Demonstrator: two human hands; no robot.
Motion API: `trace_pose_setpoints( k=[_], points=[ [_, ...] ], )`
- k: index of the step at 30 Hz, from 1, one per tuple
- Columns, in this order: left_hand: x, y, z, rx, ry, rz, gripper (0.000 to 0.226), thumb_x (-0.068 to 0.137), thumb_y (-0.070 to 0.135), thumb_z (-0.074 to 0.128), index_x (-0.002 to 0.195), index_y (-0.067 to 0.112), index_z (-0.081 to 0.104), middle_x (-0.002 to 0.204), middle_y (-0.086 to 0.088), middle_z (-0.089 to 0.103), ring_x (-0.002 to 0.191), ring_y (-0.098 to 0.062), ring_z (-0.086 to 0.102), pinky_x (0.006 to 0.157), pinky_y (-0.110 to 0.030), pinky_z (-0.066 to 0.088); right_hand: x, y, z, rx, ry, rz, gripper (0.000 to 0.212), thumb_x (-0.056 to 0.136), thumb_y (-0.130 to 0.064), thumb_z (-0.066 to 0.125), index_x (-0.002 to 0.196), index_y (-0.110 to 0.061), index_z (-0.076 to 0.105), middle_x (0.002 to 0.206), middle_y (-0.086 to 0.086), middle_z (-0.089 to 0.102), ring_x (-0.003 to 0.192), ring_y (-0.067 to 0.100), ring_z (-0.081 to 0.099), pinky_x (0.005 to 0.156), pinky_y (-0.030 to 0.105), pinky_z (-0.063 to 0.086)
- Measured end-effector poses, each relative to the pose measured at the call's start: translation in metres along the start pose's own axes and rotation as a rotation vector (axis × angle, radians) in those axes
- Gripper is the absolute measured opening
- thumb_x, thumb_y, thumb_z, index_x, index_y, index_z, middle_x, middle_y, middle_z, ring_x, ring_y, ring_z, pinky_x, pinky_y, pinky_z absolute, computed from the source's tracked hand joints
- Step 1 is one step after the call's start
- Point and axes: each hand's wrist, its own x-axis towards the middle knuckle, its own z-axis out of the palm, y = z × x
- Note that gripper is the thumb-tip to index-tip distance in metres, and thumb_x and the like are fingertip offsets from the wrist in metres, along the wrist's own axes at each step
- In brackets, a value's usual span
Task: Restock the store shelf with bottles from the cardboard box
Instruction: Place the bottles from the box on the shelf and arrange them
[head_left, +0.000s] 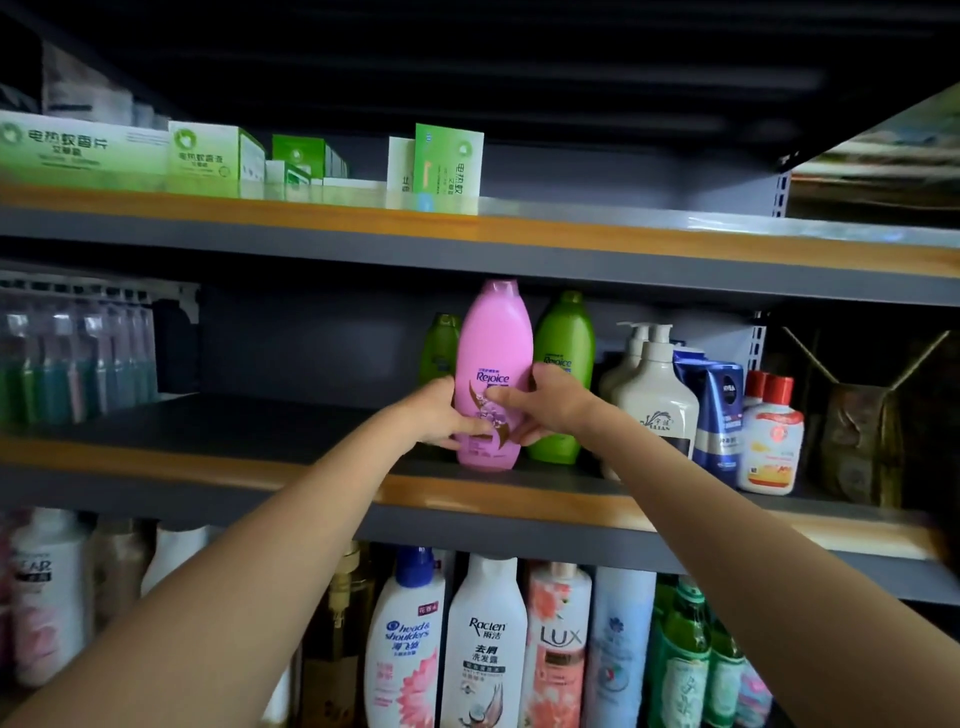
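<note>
A pink bottle (493, 374) is held upright at the front of the middle shelf (260, 462), its base on or just above the board, gripped low on both sides by the left hand (441, 413) and the right hand (545, 408), fingers curled around it. A green bottle (563, 374) stands touching or just beside it on the right. If released off-balance, the tall bottle could be tipped forward off the edge, or the green one knocked over.
</note>
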Motion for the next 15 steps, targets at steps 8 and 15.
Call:
trace_pose_setpoints(
  k=[8, 15],
  points=[
    [-0.001, -0.004, 0.000, 0.324, 0.192, 0.222, 0.052, 0.092, 0.026, 0.055, 0.139, 0.014, 0.037, 0.138, -0.007, 0.049, 0.123, -0.023, 0.050, 0.098, -0.031, 0.042, -0.002, 0.026, 0.001, 0.257, 0.050, -0.077, 0.040, 0.087, -0.013, 0.064, 0.118, 0.003, 0.045, 0.088, 0.017, 0.063, 0.047, 0.013, 0.064, 0.058, 0.027, 0.059],
    [0.012, 0.021, 0.008, 0.242, 0.189, 0.223, 0.049, 0.098, 0.025, 0.043, 0.144, 0.014, 0.031, 0.142, -0.013, 0.043, 0.130, -0.023, 0.043, 0.102, -0.027, 0.034, -0.003, 0.025, -0.001, 0.350, 0.093, 0.050, 0.028, 0.091, -0.023, 0.061, 0.099, 0.000, 0.047, 0.078, 0.022, 0.065, 0.054, 0.024, 0.066, 0.061, 0.031, 0.058]
  ],
)
